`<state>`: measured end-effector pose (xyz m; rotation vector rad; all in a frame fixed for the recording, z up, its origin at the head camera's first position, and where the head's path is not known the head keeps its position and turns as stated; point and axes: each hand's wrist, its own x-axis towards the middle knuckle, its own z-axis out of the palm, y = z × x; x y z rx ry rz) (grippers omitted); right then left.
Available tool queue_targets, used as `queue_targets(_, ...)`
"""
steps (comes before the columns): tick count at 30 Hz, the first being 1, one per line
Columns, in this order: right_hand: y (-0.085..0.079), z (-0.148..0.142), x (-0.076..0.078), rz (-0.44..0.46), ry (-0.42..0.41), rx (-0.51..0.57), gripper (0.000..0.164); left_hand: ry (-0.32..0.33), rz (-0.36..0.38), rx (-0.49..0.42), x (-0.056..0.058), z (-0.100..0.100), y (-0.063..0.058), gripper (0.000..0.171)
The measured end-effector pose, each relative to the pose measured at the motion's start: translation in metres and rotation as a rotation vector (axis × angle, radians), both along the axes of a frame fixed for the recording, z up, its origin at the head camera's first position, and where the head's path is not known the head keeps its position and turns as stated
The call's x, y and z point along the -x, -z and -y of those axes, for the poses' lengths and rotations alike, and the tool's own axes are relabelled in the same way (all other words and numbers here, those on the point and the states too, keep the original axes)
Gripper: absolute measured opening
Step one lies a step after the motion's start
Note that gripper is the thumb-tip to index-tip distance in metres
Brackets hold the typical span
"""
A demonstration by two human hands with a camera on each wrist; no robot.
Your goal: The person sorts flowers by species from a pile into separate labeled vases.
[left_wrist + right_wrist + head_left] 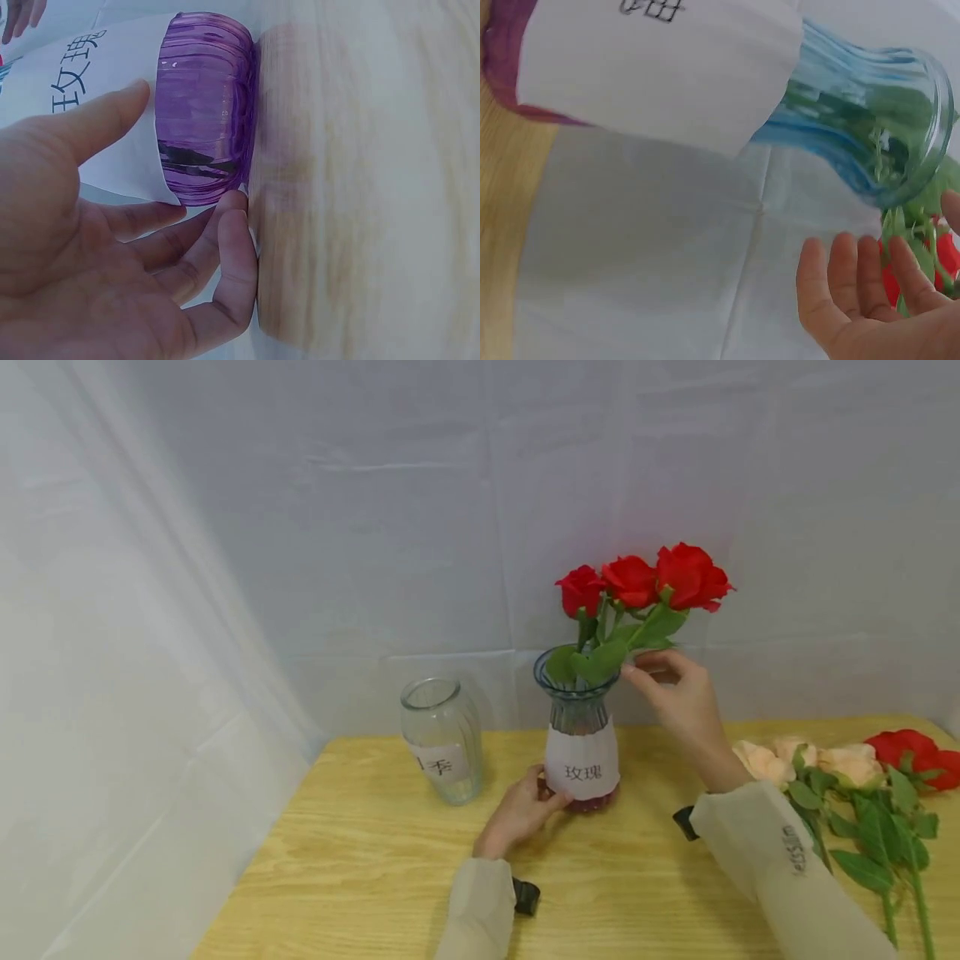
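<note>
Three red roses [628, 582] with green leaves stand in a glass vase [577, 718], bluish at the neck and purple at the base [202, 105]. A white paper label [582, 767] with dark characters wraps its body. My left hand [522, 812] holds the vase low down, thumb on the label and fingers round the far side. Beside the rim, close to the leaves [600, 662], is my right hand [678, 697]. In the right wrist view its fingers [844, 270] are extended and apart from the thumb, with no stem visible between them.
A clear glass vase [442, 739] with a white label stands to the left on the wooden table [360, 860]. Peach roses [851, 766] and red ones [915, 758] lie at the right, stems toward the front. White sheeting [390, 527] hangs behind the table.
</note>
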<state>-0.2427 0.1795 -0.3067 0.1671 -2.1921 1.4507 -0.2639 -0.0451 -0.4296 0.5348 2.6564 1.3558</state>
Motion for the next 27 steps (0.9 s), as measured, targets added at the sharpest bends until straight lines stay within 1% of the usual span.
queue_targets(3,0.003,-0.011,-0.005,0.033,-0.012,-0.034,0.038,-0.002,0.006,-0.006,-0.001,0.000,0.000,0.060)
queue_targets(8,0.009,-0.041,-0.014,0.135,-0.036,-0.088,0.041,-0.001,0.005,-0.006,-0.002,-0.001,0.000,0.060)
queue_targets(11,0.012,-0.060,-0.017,0.207,-0.047,-0.100,0.047,-0.004,0.005,-0.004,-0.003,-0.001,0.000,0.060)
queue_targets(14,0.014,-0.077,-0.024,0.264,-0.054,-0.094,0.053,-0.005,0.009,-0.007,-0.002,-0.002,0.000,0.060)
queue_targets(18,0.018,-0.101,-0.037,0.292,-0.039,-0.114,0.056,-0.005,0.017,-0.009,-0.001,-0.002,-0.001,0.061)
queue_targets(20,0.020,-0.111,-0.043,0.299,-0.006,-0.153,0.058,-0.006,0.016,-0.008,-0.001,-0.002,-0.002,0.061)
queue_targets(22,0.024,-0.121,-0.048,0.296,0.046,-0.193,0.056,-0.006,0.017,-0.005,-0.001,-0.002,-0.002,0.061)
queue_targets(24,0.031,-0.135,-0.049,0.292,0.087,-0.215,0.056,-0.005,0.014,-0.002,0.000,-0.002,-0.003,0.061)
queue_targets(25,0.039,-0.145,-0.047,0.288,0.122,-0.236,0.057,-0.004,0.013,-0.002,0.000,-0.002,-0.003,0.061)
queue_targets(27,0.062,-0.171,-0.040,0.270,0.163,-0.269,0.059,0.000,0.012,0.000,0.001,-0.002,-0.003,0.061)
